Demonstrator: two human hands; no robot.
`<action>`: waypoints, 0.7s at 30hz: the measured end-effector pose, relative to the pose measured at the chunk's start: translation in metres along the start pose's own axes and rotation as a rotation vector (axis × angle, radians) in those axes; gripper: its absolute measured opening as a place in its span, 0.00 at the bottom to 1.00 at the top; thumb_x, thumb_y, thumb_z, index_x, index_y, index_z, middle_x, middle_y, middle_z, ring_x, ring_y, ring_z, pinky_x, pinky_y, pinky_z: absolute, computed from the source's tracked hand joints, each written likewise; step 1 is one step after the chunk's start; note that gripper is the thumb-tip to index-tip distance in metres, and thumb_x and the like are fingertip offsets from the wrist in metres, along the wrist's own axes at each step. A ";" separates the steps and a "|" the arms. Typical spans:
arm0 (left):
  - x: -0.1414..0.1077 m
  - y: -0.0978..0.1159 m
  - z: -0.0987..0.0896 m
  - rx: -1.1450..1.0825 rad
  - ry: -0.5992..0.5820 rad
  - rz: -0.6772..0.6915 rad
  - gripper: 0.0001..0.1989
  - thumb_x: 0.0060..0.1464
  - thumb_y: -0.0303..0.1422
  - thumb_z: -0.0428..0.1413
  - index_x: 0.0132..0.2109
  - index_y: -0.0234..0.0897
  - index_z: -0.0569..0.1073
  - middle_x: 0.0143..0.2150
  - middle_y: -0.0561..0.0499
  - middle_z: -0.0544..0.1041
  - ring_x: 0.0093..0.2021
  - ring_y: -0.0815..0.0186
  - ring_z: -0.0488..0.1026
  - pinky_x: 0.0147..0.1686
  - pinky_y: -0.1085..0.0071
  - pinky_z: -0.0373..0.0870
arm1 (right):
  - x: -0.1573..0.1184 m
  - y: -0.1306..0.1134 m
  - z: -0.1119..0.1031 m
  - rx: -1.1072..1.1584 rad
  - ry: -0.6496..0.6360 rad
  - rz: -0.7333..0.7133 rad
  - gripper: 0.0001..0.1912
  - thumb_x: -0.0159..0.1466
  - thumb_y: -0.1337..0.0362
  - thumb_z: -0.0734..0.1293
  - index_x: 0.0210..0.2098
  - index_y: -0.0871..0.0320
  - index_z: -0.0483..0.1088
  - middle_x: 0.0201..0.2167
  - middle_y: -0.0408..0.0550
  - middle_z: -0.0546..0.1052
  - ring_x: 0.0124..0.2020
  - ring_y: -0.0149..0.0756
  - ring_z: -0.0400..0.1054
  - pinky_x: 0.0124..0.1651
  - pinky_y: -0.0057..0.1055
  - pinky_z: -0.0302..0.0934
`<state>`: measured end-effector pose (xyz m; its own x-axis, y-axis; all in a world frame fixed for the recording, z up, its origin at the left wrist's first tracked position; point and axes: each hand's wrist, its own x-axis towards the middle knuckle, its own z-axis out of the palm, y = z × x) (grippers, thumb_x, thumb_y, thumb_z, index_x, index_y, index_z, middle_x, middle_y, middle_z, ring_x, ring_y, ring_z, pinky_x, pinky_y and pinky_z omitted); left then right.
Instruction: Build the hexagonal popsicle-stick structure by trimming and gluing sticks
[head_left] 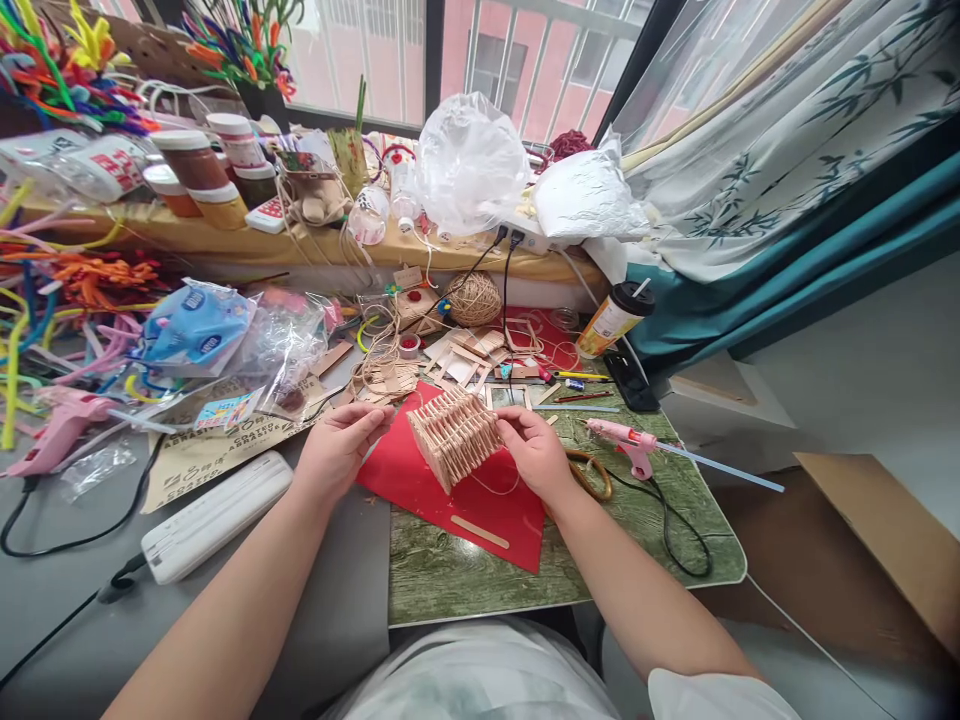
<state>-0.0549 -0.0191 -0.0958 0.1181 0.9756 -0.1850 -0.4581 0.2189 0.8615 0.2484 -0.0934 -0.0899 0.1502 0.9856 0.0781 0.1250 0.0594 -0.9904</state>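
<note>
A small basket of wooden sticks [456,436] is tilted on its side over the red sheet [517,520]. My right hand [534,448] pinches the basket's right end between thumb and fingers. To the left of the basket, my left hand [346,440] has its thumb and fingertips pressed together, apart from the basket; anything between them is too small to make out. A thin string hangs below the basket's right side. One flat wooden stick [480,532] lies on the red sheet near its front edge.
A pink glue gun [634,445] lies at right, another [64,430] at far left. A white power bank [217,515] sits left of my left forearm. Behind are a twine ball [474,298], loose wooden pieces, a drink cup [616,318] and a black phone [631,380]. Cables cross the table.
</note>
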 end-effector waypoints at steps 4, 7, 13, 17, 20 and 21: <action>0.002 -0.001 0.001 0.004 -0.013 0.001 0.16 0.48 0.37 0.77 0.39 0.35 0.84 0.40 0.47 0.84 0.39 0.70 0.80 0.45 0.74 0.80 | 0.000 0.003 0.002 0.033 0.005 -0.004 0.14 0.70 0.49 0.71 0.47 0.51 0.79 0.43 0.48 0.83 0.43 0.40 0.78 0.51 0.38 0.73; 0.002 -0.001 0.002 -0.007 -0.020 0.008 0.16 0.47 0.37 0.78 0.35 0.35 0.80 0.34 0.50 0.81 0.35 0.72 0.77 0.41 0.76 0.77 | 0.000 0.002 0.002 0.044 0.006 -0.001 0.15 0.70 0.48 0.71 0.47 0.52 0.79 0.42 0.48 0.83 0.42 0.40 0.77 0.50 0.38 0.73; 0.000 0.001 0.013 -0.061 -0.064 0.011 0.20 0.55 0.42 0.73 0.34 0.36 0.72 0.31 0.55 0.69 0.32 0.73 0.69 0.34 0.77 0.71 | -0.002 0.003 0.001 0.024 0.002 -0.015 0.14 0.71 0.48 0.71 0.47 0.50 0.79 0.43 0.48 0.83 0.43 0.41 0.77 0.51 0.40 0.73; 0.000 0.000 0.016 -0.074 -0.081 0.019 0.24 0.60 0.45 0.69 0.30 0.38 0.65 0.25 0.59 0.58 0.25 0.73 0.60 0.26 0.77 0.63 | -0.002 0.007 0.000 0.050 0.014 0.028 0.17 0.69 0.46 0.72 0.47 0.51 0.79 0.43 0.49 0.83 0.44 0.43 0.78 0.51 0.42 0.74; 0.000 0.000 0.016 -0.064 -0.060 0.069 0.25 0.60 0.47 0.69 0.30 0.38 0.66 0.25 0.58 0.61 0.26 0.73 0.63 0.29 0.77 0.67 | -0.002 0.008 0.000 0.057 0.010 0.045 0.18 0.68 0.45 0.72 0.47 0.51 0.79 0.43 0.49 0.84 0.43 0.43 0.78 0.51 0.41 0.74; 0.000 0.000 0.016 -0.060 -0.044 0.090 0.24 0.58 0.47 0.70 0.31 0.38 0.68 0.26 0.57 0.65 0.28 0.73 0.66 0.33 0.77 0.70 | -0.002 0.008 0.000 0.056 0.007 0.046 0.18 0.68 0.45 0.72 0.47 0.51 0.79 0.43 0.49 0.84 0.43 0.43 0.78 0.51 0.41 0.74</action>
<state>-0.0411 -0.0195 -0.0887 0.1123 0.9899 -0.0862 -0.5208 0.1325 0.8434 0.2488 -0.0954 -0.0976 0.1615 0.9863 0.0330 0.0632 0.0230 -0.9977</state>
